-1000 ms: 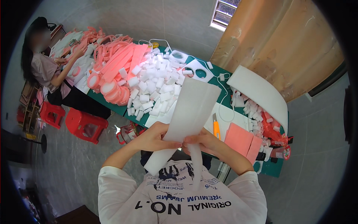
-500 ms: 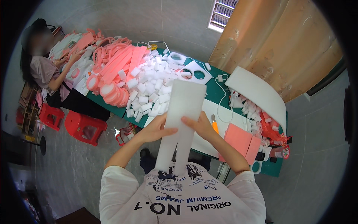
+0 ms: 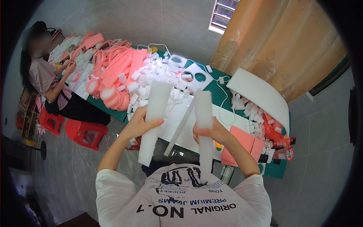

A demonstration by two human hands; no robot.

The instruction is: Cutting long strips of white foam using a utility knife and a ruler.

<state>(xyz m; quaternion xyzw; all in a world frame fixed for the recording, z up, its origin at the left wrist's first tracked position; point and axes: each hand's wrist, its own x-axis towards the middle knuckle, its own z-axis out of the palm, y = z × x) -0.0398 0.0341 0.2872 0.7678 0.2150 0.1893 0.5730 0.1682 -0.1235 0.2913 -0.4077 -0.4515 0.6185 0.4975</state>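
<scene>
My left hand (image 3: 139, 124) is closed round a long white foam strip (image 3: 156, 101), thumb across its front. A second, narrower white foam strip (image 3: 204, 109) stands upright in my right hand (image 3: 214, 130), with the thumb over it. The two strips are apart, and both are above the near edge of the table. Between them a straight grey bar, like a ruler (image 3: 179, 129), lies slantwise on a white board (image 3: 189, 142). Part of an orange-handled tool (image 3: 218, 146) shows beside my right wrist, mostly hidden.
Small white foam blocks (image 3: 141, 90) are heaped beyond my left hand, with pink foam strips (image 3: 119, 72) behind. Pink sheets (image 3: 242, 145) lie at right, near a large curved white foam piece (image 3: 261, 98). A co-worker (image 3: 49, 79) works at far left, by red stools (image 3: 86, 133).
The single, partly slit foam piece is now two separate strips. My hands have moved apart, each taking one strip, and the grey bar on the board has come into view.
</scene>
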